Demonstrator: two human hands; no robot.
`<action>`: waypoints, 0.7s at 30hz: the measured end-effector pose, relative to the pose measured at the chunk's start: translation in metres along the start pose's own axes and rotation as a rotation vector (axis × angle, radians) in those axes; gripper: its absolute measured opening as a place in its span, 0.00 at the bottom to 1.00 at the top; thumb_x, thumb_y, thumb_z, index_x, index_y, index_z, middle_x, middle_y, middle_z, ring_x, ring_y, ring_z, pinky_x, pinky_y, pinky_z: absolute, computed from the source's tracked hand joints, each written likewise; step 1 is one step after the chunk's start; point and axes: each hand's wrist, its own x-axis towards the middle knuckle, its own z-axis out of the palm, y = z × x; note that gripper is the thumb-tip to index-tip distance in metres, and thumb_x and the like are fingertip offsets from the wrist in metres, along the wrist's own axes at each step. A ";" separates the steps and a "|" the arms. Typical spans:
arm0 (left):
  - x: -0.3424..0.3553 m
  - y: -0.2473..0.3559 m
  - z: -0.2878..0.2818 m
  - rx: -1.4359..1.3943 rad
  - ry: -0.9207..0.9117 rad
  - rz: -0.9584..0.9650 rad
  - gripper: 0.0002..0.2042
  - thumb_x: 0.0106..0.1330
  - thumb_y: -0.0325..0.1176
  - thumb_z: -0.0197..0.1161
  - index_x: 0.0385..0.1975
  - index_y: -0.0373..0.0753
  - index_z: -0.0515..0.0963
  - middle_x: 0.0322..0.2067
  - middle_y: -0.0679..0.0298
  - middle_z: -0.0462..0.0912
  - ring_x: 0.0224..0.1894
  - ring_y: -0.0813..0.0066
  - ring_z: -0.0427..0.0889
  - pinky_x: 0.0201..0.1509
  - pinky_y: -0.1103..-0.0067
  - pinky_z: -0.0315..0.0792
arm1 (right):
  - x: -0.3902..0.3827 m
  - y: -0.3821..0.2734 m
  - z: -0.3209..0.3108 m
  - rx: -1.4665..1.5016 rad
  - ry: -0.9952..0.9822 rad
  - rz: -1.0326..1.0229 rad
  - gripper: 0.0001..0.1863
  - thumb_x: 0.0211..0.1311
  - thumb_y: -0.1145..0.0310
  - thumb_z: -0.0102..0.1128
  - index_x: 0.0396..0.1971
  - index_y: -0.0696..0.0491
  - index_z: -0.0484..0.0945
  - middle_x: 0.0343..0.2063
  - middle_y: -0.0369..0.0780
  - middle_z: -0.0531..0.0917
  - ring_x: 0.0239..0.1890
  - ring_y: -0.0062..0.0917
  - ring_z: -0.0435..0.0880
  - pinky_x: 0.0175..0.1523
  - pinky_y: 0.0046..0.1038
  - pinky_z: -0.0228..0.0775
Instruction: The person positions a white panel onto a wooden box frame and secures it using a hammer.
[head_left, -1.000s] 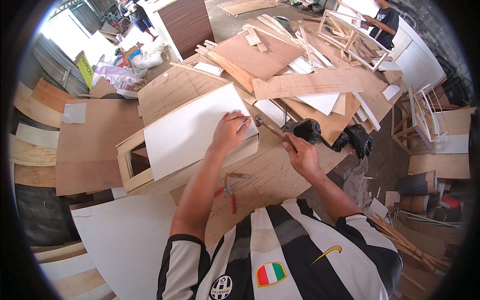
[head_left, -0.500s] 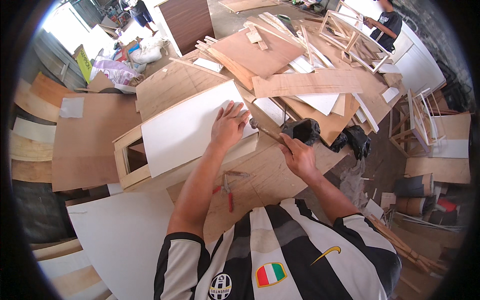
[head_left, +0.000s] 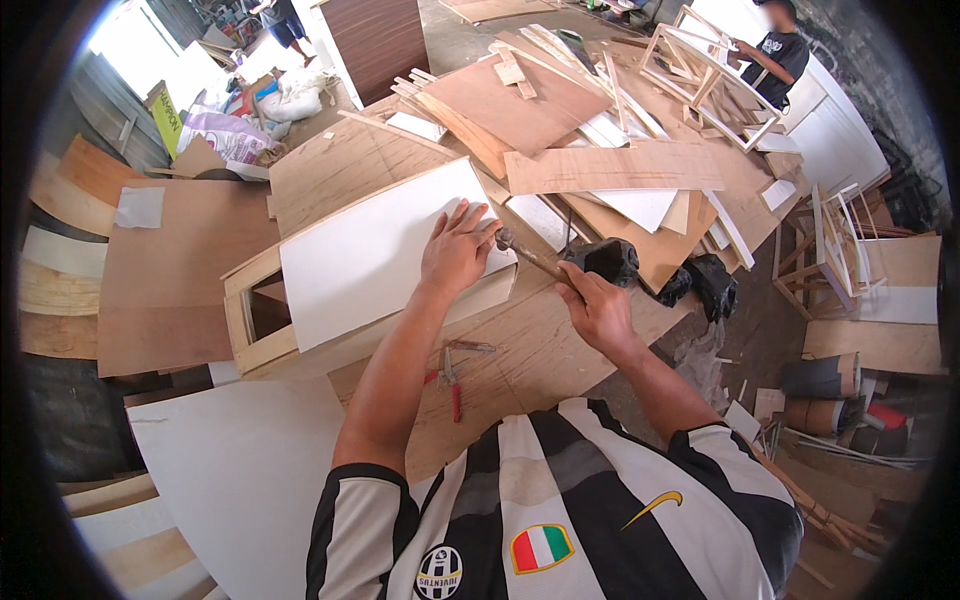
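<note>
My left hand [head_left: 458,252] lies flat with fingers spread on a white panel [head_left: 355,258], near its right end. This panel covers most of the top of a long wooden box frame [head_left: 262,352], whose left end shows an opening. In my right hand [head_left: 603,312] is a hammer [head_left: 537,256], gripped by its handle. Its head is at the panel's right edge, close beside my left fingertips; whether it touches the panel I cannot tell. Any nail there is too small to make out. Red-handled pliers [head_left: 455,395] lie on the plywood worktop [head_left: 520,352] between my forearms.
Behind the frame are piled plywood offcuts [head_left: 610,168] and thin strips. Black plastic bags [head_left: 605,262] sit right of the hammer. A white sheet [head_left: 240,470] leans at the near left. At the far right a person [head_left: 778,55] is beside an open wooden frame [head_left: 700,85].
The hammer head has shifted slightly left and up, nearer my left fingertips. My left hand stays on the panel, and the whole view has moved a little.
</note>
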 end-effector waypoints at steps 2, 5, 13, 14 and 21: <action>0.000 0.000 0.000 0.000 0.004 0.002 0.20 0.73 0.36 0.63 0.64 0.61 0.83 0.75 0.72 0.71 0.81 0.62 0.61 0.83 0.58 0.58 | 0.000 0.001 0.000 -0.026 -0.021 -0.010 0.18 0.68 0.66 0.70 0.56 0.51 0.84 0.27 0.42 0.84 0.27 0.40 0.86 0.31 0.39 0.78; 0.002 0.000 0.000 0.010 -0.003 -0.008 0.20 0.74 0.36 0.62 0.63 0.61 0.84 0.75 0.73 0.70 0.81 0.64 0.61 0.84 0.59 0.57 | 0.000 0.004 0.003 -0.048 -0.044 -0.015 0.18 0.68 0.67 0.70 0.56 0.51 0.84 0.27 0.42 0.84 0.27 0.39 0.86 0.31 0.39 0.78; 0.001 -0.001 0.000 0.028 -0.009 -0.005 0.17 0.76 0.40 0.60 0.62 0.62 0.84 0.75 0.73 0.71 0.81 0.63 0.61 0.84 0.60 0.56 | 0.002 -0.004 -0.003 0.028 0.045 -0.020 0.18 0.67 0.67 0.70 0.56 0.52 0.84 0.27 0.42 0.84 0.27 0.39 0.86 0.32 0.39 0.79; 0.001 -0.001 0.001 0.027 0.010 0.004 0.18 0.74 0.36 0.62 0.60 0.60 0.86 0.75 0.72 0.71 0.80 0.63 0.62 0.83 0.59 0.58 | 0.001 -0.003 -0.003 -0.031 0.002 -0.027 0.18 0.67 0.67 0.70 0.56 0.52 0.84 0.27 0.42 0.84 0.26 0.39 0.86 0.32 0.39 0.79; 0.002 -0.003 0.003 0.020 0.029 0.011 0.16 0.79 0.43 0.58 0.63 0.63 0.84 0.75 0.73 0.72 0.80 0.63 0.62 0.83 0.58 0.56 | 0.005 0.000 -0.002 -0.046 -0.051 0.011 0.19 0.68 0.66 0.70 0.57 0.53 0.84 0.28 0.42 0.84 0.26 0.39 0.86 0.31 0.40 0.79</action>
